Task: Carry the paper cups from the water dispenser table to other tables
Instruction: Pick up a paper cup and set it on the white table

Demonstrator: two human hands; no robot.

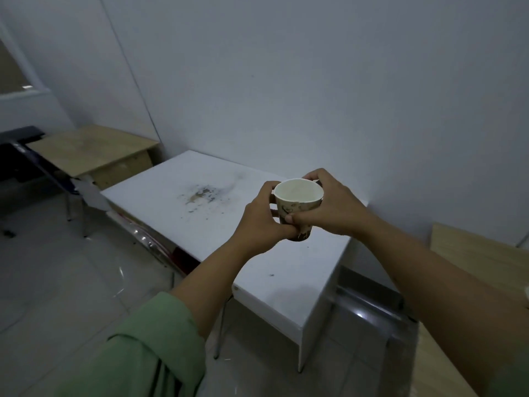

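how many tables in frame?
3. White stained rectangular table in the centre below the held paper cup; light wooden table at far left against the wall; a second light wooden tabletop cut off at the right edge. Others may lie out of frame.

- Paper cup (297,204): one.
- Hands: two, left hand (264,219) and right hand (332,207).
- Tables: three, white table (200,190), far wooden table (91,150), near wooden table (481,253).

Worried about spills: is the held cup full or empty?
Empty: the paper cup, upright in both hands, shows bare pale inner wall, no liquid.
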